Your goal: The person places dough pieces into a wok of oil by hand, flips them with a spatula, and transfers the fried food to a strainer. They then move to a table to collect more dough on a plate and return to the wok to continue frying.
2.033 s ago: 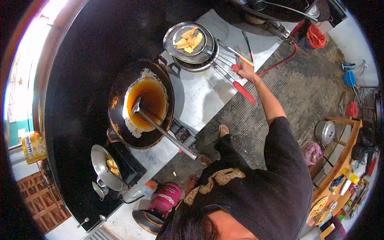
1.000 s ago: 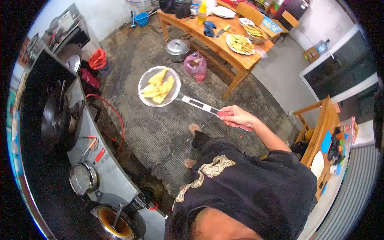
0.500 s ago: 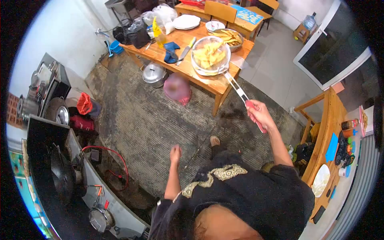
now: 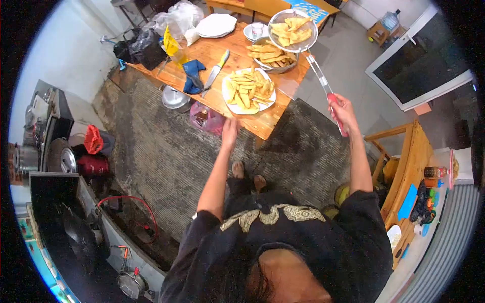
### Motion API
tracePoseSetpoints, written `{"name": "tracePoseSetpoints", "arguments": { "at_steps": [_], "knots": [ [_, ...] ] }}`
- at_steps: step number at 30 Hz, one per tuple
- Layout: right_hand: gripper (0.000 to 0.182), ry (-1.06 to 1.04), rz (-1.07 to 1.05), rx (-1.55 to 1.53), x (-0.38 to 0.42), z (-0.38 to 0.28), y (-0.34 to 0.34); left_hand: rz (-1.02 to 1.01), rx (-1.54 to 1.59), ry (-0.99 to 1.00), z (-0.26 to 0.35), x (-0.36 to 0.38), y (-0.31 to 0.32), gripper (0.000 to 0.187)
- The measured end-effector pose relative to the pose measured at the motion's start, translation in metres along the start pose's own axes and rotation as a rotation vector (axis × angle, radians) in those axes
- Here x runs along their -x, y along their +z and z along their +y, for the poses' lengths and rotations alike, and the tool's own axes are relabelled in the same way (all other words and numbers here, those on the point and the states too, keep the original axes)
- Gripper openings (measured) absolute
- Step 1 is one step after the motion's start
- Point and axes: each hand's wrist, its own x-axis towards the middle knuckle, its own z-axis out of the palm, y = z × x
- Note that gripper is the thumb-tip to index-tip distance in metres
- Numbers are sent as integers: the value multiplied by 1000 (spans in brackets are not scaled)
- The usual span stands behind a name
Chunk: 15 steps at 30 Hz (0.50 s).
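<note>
The right hand (image 4: 344, 112) is raised with the arm stretched forward, its grip closed tight around the red handle of a round wire-mesh skimmer (image 4: 293, 30). The long twin-wire shaft slants up from the fist to the shallow mesh bowl, which carries flat golden fried pieces (image 4: 291, 28) and hangs above a metal bowl (image 4: 275, 56) of similar strips at the far edge of the wooden tabletop (image 4: 222, 98). The left hand (image 4: 230, 131) reaches forward with its arm extended and fingers loosely open, empty, just short of the tabletop's near edge, close to a white plate (image 4: 248, 91) piled with pale fried strips. A knife (image 4: 215, 73) and a crumpled blue cloth (image 4: 192, 76) lie beside the plate.
</note>
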Motion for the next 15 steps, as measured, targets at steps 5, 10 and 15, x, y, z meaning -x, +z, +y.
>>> {"name": "tracePoseSetpoints", "arguments": {
  "at_steps": [5,10,15],
  "knots": [
    [25,39,83,118,-44,-3,-21,-26,258,76,58,-101,25,56],
    [24,79,84,157,-82,-12,-40,10,332,52,95,-191,50,66],
    [25,79,63,197,-128,-4,-67,53,411,8,126,-231,75,66]
  ]
}}
